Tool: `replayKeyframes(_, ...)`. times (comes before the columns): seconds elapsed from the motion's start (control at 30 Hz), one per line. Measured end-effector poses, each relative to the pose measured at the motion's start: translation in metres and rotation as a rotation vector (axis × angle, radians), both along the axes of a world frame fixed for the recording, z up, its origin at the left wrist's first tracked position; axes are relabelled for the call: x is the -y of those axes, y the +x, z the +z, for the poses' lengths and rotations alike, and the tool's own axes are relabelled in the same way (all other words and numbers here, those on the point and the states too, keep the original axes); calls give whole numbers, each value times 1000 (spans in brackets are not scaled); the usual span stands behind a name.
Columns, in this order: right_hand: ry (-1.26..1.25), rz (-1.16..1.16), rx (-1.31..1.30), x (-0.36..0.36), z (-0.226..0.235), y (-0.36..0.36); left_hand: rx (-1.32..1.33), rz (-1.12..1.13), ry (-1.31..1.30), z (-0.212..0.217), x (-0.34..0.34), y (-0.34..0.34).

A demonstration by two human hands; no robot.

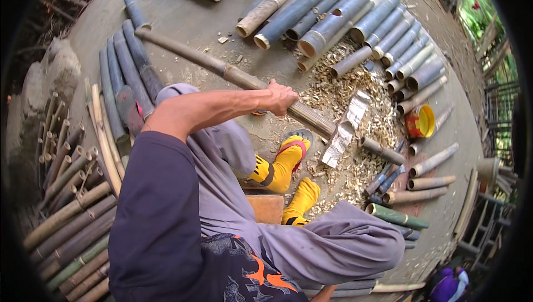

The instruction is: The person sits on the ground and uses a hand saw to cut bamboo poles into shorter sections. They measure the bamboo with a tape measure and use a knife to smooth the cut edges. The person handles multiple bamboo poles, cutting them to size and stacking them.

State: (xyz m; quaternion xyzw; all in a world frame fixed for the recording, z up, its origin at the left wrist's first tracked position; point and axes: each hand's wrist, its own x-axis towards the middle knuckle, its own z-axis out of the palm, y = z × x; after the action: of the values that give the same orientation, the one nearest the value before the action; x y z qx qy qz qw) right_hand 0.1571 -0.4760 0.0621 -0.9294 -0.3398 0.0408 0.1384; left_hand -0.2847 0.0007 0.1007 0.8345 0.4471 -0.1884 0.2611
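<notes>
My left hand (283, 97) is closed around a long brown bamboo pole (208, 63). The pole slants from the upper left down across the front of my knees, and its lower right end reaches a crinkled silver strip (345, 130) among the wood shavings. Only a bit of my right forearm (325, 293) shows at the bottom edge; the right hand is out of the picture. Below the pole are my feet in yellow socks, one in a flip-flop (294, 147) with a red strap.
Cut bamboo tubes (316, 38) lie in a row at the far right. Shavings (338, 77) cover the ground. A yellow and red bucket (420, 120) stands to the right. More bamboo poles (78, 219) are stacked at the left, near a rock (58, 74). A wooden block (265, 209) sits between my legs.
</notes>
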Motion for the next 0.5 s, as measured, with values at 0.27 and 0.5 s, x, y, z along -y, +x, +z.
replayKeyframes(0.27,32,229,-105,-63,18,-40,-11,190,366,44,-62,-194)
replayKeyframes(0.5,-4,305,-144,-89,21,-68,-58,267,523,53,5,-365)
